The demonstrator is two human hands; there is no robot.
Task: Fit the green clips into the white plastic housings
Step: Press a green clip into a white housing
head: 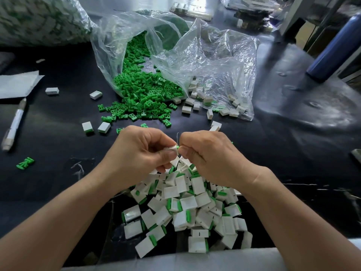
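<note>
Tabletop (283,149) black, glossy, green clips (144,94) spilled

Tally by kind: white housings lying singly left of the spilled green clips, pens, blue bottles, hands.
White housings: 4
Pens: 1
Blue bottles: 1
Hands: 2
Total: 8

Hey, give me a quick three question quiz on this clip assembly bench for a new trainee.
1. True or false: the left hand holds a white housing.
2. The loose green clips spill from: A a clear bag, B a cardboard box, C a metal tray.
3. Which hand pinches the green clip being fitted?
Key: 1 true; 2 A; 3 the right hand.
</note>
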